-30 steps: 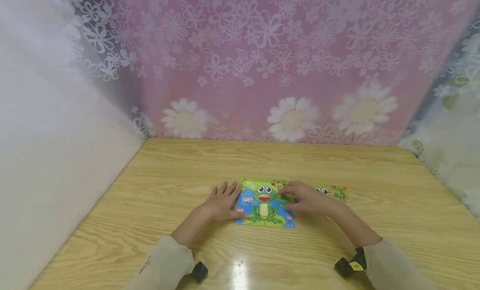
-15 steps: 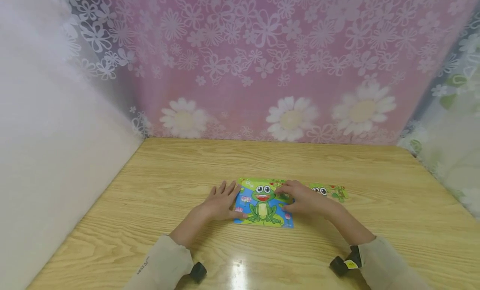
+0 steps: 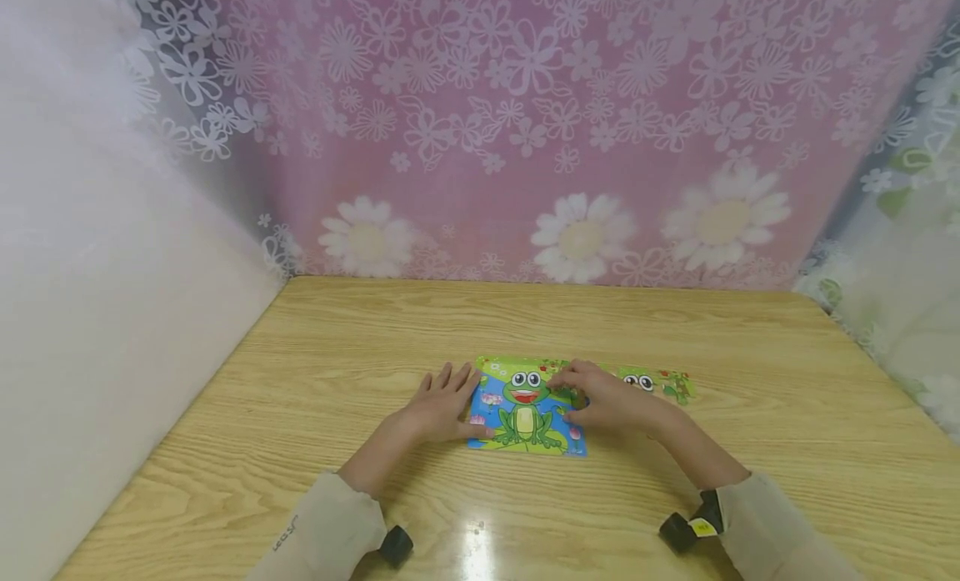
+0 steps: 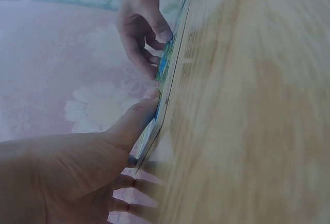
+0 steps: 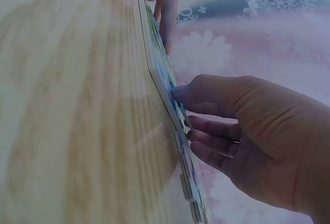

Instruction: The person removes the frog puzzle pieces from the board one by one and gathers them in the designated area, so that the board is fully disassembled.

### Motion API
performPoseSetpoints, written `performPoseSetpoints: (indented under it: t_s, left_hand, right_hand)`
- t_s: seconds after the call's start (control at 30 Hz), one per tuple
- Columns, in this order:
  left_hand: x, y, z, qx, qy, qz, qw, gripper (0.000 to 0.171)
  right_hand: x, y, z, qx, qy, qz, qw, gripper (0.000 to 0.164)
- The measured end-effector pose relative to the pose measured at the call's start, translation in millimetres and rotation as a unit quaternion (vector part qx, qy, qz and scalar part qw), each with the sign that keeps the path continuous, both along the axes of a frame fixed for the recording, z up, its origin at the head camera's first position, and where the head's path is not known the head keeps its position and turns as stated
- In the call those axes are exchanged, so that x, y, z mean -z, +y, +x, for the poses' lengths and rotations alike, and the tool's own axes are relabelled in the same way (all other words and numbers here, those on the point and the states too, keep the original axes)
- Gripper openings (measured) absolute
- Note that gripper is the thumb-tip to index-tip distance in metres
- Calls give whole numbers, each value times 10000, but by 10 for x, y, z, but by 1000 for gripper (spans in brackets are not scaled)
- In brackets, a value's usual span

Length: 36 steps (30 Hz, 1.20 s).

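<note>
The frog board (image 3: 527, 427) lies between the 2 hands; the left hand (image 3: 441, 413) is spread, thumb on its edge; the right hand (image 3: 606, 400) bends over it, pinching or not, I cannot tell; uneven pushing could skid it against the other frog picture (image 3: 684, 388) beyond the right hand.

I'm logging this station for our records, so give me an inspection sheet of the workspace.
Surface: wood-grain table, bright reflection near the front.
Job's things: frog picture board, flat on the table; second frog picture to its right, partly hidden.
Clutter: nothing seen.
Hands: left hand palm down at the board's left edge, thumb on it; right hand, fingers bent, touches the board's right part, grip unclear; black device at each wrist.
Cables: nothing seen.
Surroundings: pink floral cloth behind, whitish covering on the left.
</note>
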<state>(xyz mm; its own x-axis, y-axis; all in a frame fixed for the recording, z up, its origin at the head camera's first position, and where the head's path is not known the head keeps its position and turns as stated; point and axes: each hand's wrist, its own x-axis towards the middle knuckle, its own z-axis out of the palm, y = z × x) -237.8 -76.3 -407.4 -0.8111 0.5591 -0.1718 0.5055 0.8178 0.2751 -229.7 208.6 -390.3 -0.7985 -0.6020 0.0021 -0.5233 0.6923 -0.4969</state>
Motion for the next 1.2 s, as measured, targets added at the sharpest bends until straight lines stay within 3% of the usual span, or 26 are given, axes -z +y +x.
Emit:
performPoseSetpoints:
  t_s: [0.67,1.0,1.2]
  left_hand:
    - [-48,-3,46,82,-24,139,9999,93]
    - [-44,8,44,96,20,131,9999,93]
    - [-25,-8,34,86,37,121,9999,94]
  right_hand:
    - [49,59,-72,-316,33,-159,9994,40]
    - [-39,137,-60,-345,678,-207,9969,43]
    - [-106,252,0,-249,747,-252,9966,40]
